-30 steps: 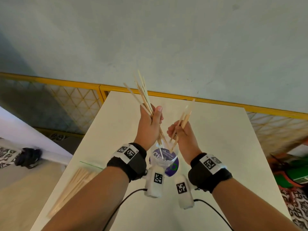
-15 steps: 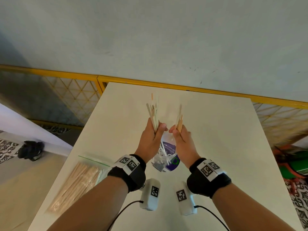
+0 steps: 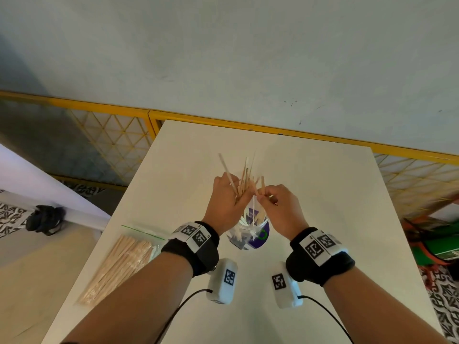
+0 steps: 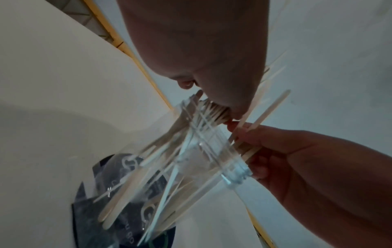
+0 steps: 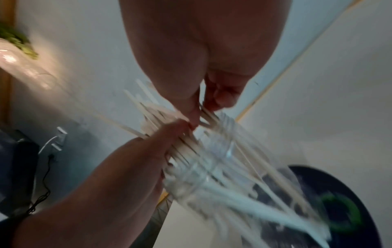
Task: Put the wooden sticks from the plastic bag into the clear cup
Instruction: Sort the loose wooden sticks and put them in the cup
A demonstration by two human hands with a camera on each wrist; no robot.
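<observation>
A clear cup stands on the white table just below both hands, with several wooden sticks inside it. My left hand grips a fanned bundle of wooden sticks above the cup's mouth. My right hand pinches a few sticks beside that bundle, fingertips almost touching the left hand. In the left wrist view the sticks reach down into the cup. The right wrist view, blurred, shows the cup and the left hand holding sticks. The plastic bag lies at the table's left edge, still holding sticks.
The cup stands on a dark purple round mat with a green ring. A yellow-framed mesh fence runs behind the table under a pale wall. A black object lies on the floor at left. Green items sit at far right.
Both hands have come down and together over the cup. The sticks, held high and apart a second ago, now stand with their lower ends in the cup.
</observation>
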